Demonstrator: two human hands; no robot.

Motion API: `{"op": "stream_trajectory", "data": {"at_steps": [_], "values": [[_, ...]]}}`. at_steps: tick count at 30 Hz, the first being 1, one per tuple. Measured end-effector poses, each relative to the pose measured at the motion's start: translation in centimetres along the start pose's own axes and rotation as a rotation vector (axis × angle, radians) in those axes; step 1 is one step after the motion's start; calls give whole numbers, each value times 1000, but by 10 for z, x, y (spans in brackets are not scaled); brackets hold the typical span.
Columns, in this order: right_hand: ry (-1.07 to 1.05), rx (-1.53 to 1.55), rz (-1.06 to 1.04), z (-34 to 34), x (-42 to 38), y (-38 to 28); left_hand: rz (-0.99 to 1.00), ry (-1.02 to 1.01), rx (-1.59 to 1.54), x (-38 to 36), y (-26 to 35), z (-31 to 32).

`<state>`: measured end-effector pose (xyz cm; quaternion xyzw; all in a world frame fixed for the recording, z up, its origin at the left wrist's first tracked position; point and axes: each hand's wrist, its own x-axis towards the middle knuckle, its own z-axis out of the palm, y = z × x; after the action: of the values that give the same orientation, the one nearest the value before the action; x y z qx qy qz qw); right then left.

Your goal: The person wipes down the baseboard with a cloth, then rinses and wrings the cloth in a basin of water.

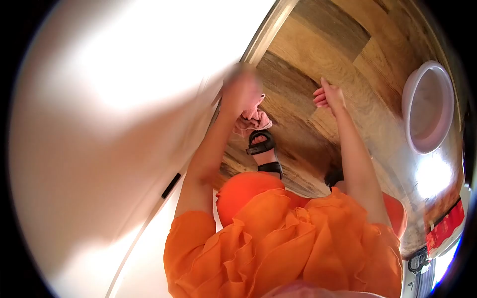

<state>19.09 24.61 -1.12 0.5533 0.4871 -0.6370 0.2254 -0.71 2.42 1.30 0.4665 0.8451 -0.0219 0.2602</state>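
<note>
A pink cloth (254,120) hangs below my left hand (242,92), which is closed on it close to the white surface on the left. That hand is blurred by motion, and its fingertips are hard to make out. My right hand (330,97) is held out over the wooden floor with its fingers apart and loosely curled, holding nothing. Below the cloth is a foot in a black sandal (261,144).
A large white surface (124,99) fills the left side, with a wooden edge strip (271,32) along it. A pale oval basin (430,107) stands on the wooden floor (357,64) at the right. Something red (445,226) lies at the lower right.
</note>
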Motion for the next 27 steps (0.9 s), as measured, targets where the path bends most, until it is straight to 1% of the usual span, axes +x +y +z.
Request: {"op": "stream_trajectory", "data": {"at_steps": [1, 3, 4, 7, 10, 13, 17, 20, 23, 26, 27], "values": [[-13, 6, -6, -2, 5, 4, 14, 3, 44, -1, 8, -12], [-30, 13, -5, 1, 4, 9, 56, 292, -9, 12, 1, 8], [-18, 13, 1, 0, 5, 6, 112, 348, 1, 27, -1, 11], [2, -2, 12, 0, -3, 4, 46, 348, -64, 21, 0, 6], [2, 7, 6, -1, 0, -6, -234, 334, -377, -5, 16, 1], [-2, 17, 7, 1, 0, 4, -378, 540, -483, -1, 21, 12], [13, 20, 9, 1, 1, 4, -487, 518, -506, 20, 13, 14], [1, -1, 12, 0, -1, 0, -675, 485, -527, 10, 22, 9], [-7, -4, 13, 1, -1, 1, -719, 471, -599, 20, 12, 21], [-9, 1, 17, 2, -1, 2, -722, 498, -642, 40, 20, 12], [-6, -4, 20, 2, -1, 3, -738, 480, -602, 41, 20, 8]]}}
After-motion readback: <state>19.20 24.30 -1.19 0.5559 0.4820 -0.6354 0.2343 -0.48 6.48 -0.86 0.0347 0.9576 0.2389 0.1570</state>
